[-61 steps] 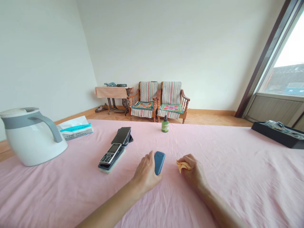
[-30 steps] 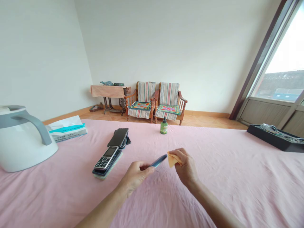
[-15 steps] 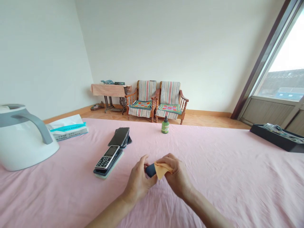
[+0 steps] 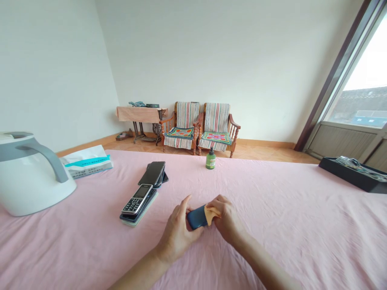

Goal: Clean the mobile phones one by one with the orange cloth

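My left hand (image 4: 178,225) grips a dark blue mobile phone (image 4: 196,217) by its left end, thumb along the near edge and fingers on the far side. Pinched in my right hand (image 4: 227,217) is a yellow-orange cleaning cloth (image 4: 211,214), which wraps the phone's right end and hides it. Left of my hands lies a keypad phone (image 4: 138,199) on top of other phones. Just behind it, a dark smartphone (image 4: 152,172) tops a second stack.
A green bottle (image 4: 211,160) with a black top stands toward the far edge. A white kettle (image 4: 33,177) and a tissue pack (image 4: 87,162) occupy the left. A black tray (image 4: 347,175) of glasses-like items sits far right on the pink tablecloth (image 4: 287,217).
The cloth has slid right along the phone, uncovering more of its blue surface. My right hand has shifted slightly right with it; my left hand keeps its grip.
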Tool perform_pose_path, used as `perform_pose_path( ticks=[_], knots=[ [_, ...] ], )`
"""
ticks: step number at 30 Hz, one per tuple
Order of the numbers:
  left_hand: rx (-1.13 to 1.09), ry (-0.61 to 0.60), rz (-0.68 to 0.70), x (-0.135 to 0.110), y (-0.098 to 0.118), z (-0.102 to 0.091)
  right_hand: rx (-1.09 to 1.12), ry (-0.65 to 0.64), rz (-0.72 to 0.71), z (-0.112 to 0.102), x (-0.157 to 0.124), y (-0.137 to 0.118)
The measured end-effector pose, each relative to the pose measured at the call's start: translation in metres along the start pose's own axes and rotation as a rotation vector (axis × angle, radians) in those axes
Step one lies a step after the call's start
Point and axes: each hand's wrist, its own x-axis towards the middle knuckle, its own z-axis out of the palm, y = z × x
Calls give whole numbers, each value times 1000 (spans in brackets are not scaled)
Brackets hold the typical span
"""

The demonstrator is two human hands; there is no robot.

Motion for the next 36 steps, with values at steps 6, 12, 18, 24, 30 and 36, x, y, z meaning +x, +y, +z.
perform_pose_path(
  ticks=[6,12,18,24,30,36],
  knots=[
    [23,-19,-17,0,2,0,-35,78,56,-7,0,8],
    [-4,-53,-18,-1,-2,3,81,-142,-198,11,-8,-35],
    [87,-15,35,-2,5,1,-22,-45,-76,9,0,-7],
    [124,-72,54,0,14,-5,-64,79,63,-2,0,25],
    [-181,-43,-203,12,9,-11,-78,176,140,-15,-1,34],
    [-400,-64,-352,24,5,-18,-60,173,159,-26,-16,22]
  ],
)
